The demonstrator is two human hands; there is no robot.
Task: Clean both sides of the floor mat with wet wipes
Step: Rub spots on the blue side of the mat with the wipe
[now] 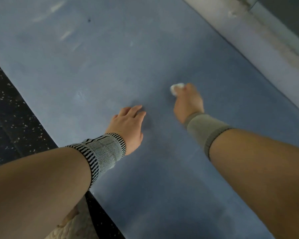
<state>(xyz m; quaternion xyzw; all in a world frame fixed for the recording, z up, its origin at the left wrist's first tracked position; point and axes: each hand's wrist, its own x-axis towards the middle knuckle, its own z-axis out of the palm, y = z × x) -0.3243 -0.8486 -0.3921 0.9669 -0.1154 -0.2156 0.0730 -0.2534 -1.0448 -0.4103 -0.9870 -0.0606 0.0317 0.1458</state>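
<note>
Black speckled rubber flooring (pixel 9 107) borders the flat blue foam floor mat (pixel 102 66). On it, the right hand (pixel 188 102) pinches a crumpled white wet wipe (pixel 175 87) at its fingertips; the left hand (pixel 128 125) rests spread flat nearby.

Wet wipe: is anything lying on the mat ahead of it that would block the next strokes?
Nothing visible does. The right hand holds the wet wipe on the blue mat, which lies bare ahead of it, showing only pale smears and a small dark speck. The left hand rests beside it, not ahead.
</note>
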